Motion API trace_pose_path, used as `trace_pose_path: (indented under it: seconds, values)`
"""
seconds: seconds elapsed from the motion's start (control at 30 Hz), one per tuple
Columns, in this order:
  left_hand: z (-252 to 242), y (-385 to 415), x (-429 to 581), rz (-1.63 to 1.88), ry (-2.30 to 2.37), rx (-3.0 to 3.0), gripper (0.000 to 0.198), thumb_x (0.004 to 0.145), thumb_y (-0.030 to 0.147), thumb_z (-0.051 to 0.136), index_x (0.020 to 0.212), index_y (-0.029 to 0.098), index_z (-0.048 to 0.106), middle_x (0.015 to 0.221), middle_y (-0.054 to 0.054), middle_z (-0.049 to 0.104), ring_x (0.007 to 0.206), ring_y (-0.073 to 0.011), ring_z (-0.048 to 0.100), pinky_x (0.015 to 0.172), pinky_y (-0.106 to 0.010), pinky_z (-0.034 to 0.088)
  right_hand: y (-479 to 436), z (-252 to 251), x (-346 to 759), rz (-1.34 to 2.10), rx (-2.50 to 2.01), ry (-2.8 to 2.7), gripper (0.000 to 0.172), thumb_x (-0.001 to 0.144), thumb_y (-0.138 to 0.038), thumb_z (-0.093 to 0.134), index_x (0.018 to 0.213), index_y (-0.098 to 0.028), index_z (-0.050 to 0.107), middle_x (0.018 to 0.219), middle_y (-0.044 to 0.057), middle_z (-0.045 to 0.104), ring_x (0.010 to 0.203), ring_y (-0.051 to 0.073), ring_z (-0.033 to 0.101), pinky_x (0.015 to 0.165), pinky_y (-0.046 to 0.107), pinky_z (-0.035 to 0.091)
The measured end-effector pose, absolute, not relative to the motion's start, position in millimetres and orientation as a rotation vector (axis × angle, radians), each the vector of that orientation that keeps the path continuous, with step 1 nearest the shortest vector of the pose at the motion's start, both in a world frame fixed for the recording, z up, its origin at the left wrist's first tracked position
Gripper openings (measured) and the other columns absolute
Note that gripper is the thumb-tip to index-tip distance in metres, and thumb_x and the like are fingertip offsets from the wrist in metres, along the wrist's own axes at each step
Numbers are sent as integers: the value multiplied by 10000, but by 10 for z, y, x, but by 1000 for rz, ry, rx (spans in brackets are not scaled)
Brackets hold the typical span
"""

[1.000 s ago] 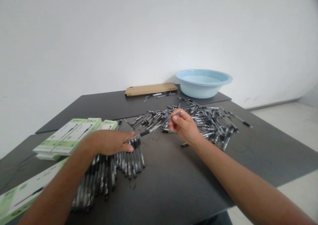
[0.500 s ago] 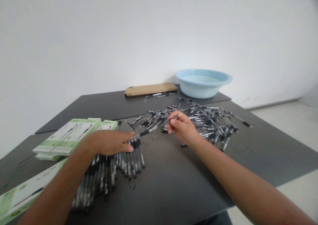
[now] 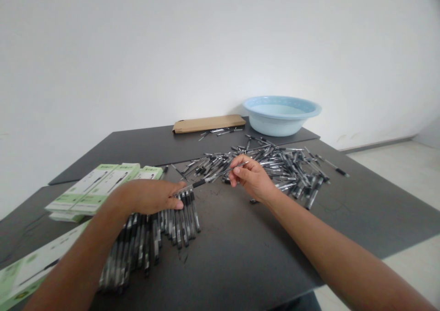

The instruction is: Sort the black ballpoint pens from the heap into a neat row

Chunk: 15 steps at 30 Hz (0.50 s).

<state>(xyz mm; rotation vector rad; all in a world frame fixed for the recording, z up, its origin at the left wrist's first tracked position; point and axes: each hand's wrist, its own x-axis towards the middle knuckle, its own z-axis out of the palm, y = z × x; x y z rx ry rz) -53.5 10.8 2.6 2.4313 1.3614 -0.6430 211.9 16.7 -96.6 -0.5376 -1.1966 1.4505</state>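
My right hand pinches one black-and-clear pen by its rear end, the pen slanting down to the left with its tip near my left hand. My left hand lies palm down on a neat row of pens laid side by side on the dark table, fingers together, gripping nothing that I can see. Behind my right hand spreads a loose heap of the same pens.
Green-and-white pen boxes lie at the left, and more green-and-white packaging at the near left edge. A light blue basin and a brown flat envelope sit at the table's far end, with a few stray pens beside the envelope.
My right hand has drawn the held pen slightly left and toward my left hand. My left hand has stayed on the row of pens.
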Motion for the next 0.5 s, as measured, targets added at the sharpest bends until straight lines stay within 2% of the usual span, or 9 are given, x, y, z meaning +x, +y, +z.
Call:
trace_pose_path:
  seconds: [0.13, 0.37, 0.5]
  values:
    - [46, 105, -513, -752, 1348, 2351, 660, 991, 422, 423, 1532, 61, 314, 1556, -173, 331, 1393, -296, 402, 1131, -379, 312, 170, -984, 2115, 1453, -527, -1208, 295, 736, -394, 807, 852, -199, 617, 634, -30, 673, 503, 103, 593, 518, 219, 444]
    - [62, 84, -489, -734, 1332, 2374, 620, 986, 403, 429, 1524, 106, 346, 1544, -140, 364, 1374, -262, 438, 1118, -363, 333, 168, -1007, 2117, 1453, -523, -1241, 284, 745, -384, 802, 866, -200, 622, 660, -23, 687, 519, 109, 608, 529, 226, 463]
    - [54, 92, -504, -724, 1320, 2370, 624, 984, 406, 427, 1517, 90, 353, 1548, -147, 352, 1380, -267, 427, 1121, -356, 324, 166, -995, 2118, 1462, -531, -1244, 294, 738, -392, 805, 867, -201, 622, 659, -24, 688, 520, 109, 607, 530, 227, 465]
